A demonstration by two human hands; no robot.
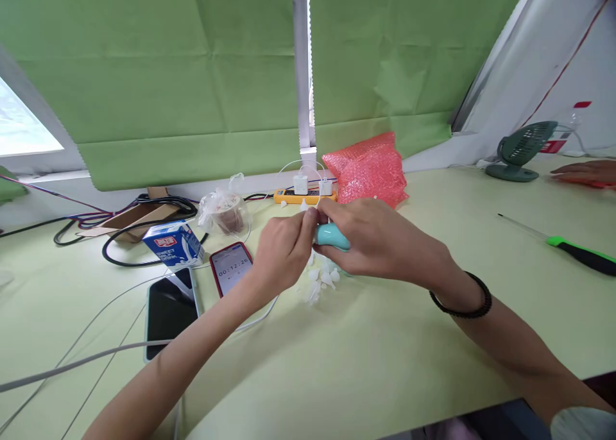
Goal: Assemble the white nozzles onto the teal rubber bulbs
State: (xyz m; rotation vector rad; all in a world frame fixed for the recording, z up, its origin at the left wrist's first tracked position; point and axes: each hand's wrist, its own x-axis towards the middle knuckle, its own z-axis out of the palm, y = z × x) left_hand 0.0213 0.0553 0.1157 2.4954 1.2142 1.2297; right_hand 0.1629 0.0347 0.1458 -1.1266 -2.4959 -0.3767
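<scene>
On the tabletop (337, 363), left of the white bits (327, 277), we have the black phone (168, 305), and closer to the bits the timer phone (230, 267). Just beyond the bits, our right hand (382, 238) has its grip clamped around the turquoise piece (333, 236); our left hand (283, 251) has its grip together beside it, on what we cannot tell. Farther behind the bits sit the orange strip (283, 197) and the red wrap (370, 174).
</scene>
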